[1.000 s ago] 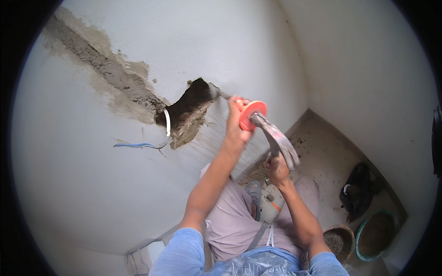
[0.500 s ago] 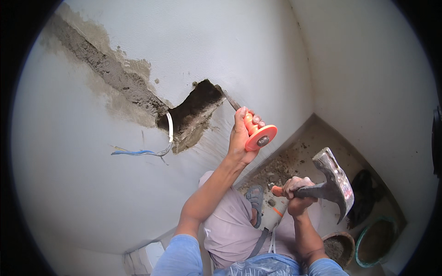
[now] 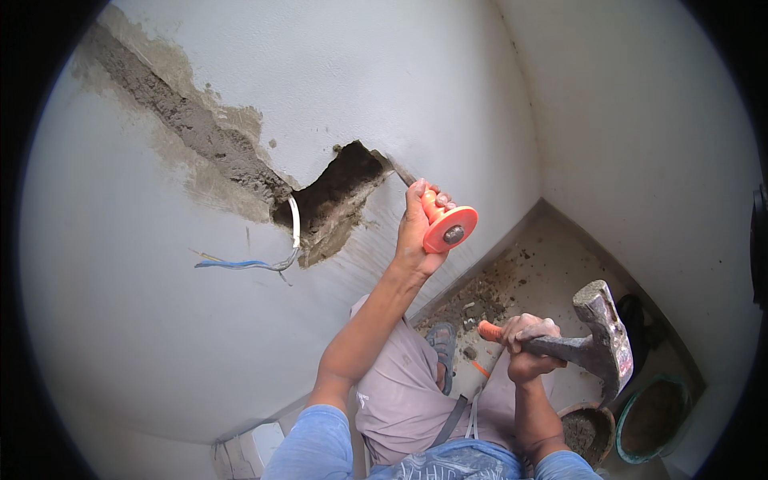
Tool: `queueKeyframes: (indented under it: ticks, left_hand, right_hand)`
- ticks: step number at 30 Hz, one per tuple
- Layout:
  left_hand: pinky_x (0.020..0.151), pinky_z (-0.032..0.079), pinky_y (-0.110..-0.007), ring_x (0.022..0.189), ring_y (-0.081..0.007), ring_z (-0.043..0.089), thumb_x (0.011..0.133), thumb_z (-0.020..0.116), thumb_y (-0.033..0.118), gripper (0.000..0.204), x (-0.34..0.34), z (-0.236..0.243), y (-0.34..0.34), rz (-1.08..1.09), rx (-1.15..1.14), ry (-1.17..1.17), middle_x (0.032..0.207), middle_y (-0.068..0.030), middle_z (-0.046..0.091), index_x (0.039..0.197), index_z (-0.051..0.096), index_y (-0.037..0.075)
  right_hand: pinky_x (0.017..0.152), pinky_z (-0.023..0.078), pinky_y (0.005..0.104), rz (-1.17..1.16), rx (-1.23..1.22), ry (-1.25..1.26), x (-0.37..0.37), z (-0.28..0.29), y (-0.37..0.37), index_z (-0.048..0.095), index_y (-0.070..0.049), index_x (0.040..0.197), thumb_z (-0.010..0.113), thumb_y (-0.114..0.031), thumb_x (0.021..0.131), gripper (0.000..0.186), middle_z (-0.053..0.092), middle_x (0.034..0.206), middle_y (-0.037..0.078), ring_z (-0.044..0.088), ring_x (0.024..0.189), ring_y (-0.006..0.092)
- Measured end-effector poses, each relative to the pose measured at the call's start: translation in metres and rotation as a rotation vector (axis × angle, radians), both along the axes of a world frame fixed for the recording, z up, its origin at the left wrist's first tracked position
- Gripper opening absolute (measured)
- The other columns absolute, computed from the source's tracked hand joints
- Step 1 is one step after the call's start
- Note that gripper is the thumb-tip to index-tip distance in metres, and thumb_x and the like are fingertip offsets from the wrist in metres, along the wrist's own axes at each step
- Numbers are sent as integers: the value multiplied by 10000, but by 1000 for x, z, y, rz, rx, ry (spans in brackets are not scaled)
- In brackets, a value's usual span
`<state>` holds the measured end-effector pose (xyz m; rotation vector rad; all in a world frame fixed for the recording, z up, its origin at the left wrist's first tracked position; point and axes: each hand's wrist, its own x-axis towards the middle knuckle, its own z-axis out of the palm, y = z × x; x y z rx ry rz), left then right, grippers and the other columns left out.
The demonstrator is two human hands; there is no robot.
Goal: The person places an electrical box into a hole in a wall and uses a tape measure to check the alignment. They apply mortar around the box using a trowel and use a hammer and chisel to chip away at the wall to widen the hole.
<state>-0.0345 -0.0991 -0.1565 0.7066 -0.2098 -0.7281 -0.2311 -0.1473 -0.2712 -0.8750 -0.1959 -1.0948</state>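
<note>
My left hand (image 3: 418, 228) is closed round the orange grip of a cold chisel (image 3: 453, 233), which has a round hand guard and a bare steel striking end. The chisel's tip meets the wall at the upper right edge of a rough hole (image 3: 340, 186). Lower and to the right, my right hand (image 3: 532, 342) grips a worn claw hammer (image 3: 606, 336) by its handle, whose orange end sticks out past my fingers. The hammer head is apart from the chisel. From the hole's lower left side hang a white conduit (image 3: 296, 222) and blue wires (image 3: 232, 264).
A patched mortar strip (image 3: 188, 120) runs from the hole to the upper left. Rubble (image 3: 480, 304) lies on the floor along the wall. At the lower right stand a bucket of grey mix (image 3: 588, 432) and a green-rimmed tub (image 3: 652, 420). A white box (image 3: 260, 448) is at lower left.
The hammer and my right hand have moved to the right and slightly down, away from the chisel. The chisel has shifted only a little, its tip still at the hole's edge.
</note>
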Motion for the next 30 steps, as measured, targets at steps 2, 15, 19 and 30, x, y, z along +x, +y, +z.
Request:
queueKeyframes:
  ticks: [2, 15, 19, 30]
  left_hand:
    - [699, 525, -254, 738, -105, 536, 941, 584, 329, 222, 3, 0, -2, -20, -19, 8, 782, 6, 513, 915, 490, 130]
    - [711, 526, -265, 755, -99, 546, 954, 558, 365, 238, 1, 2, -8, 2, -14, -45, 783, 24, 520, 904, 497, 140]
    - [725, 513, -286, 752, -111, 540, 946, 563, 367, 241, 49, -19, 6, 160, 2, -75, 767, 11, 515, 886, 492, 145]
    - [688, 503, -244, 723, -103, 516, 941, 582, 342, 246, -17, 8, -8, 12, 40, -48, 762, 9, 494, 909, 490, 116]
  right_hand:
    - [397, 332, 271, -6, -20, -52, -1, 2, -2, 518, -25, 775, 248, -786, 852, 811, 414, 498, 24, 385, 405, 123]
    - [387, 343, 308, -88, -48, -2, 13, -5, 5, 489, -44, 703, 297, -839, 804, 824, 408, 511, 28, 396, 416, 157]
    - [605, 417, 405, -18, -361, 631, 61, -21, -1, 546, 23, 832, 456, -386, 969, 440, 511, 704, 199, 495, 635, 326]
    - [490, 359, 275, 171, -168, 690, 7, -63, 30, 547, -36, 837, 296, -751, 880, 759, 498, 644, 21, 467, 555, 110]
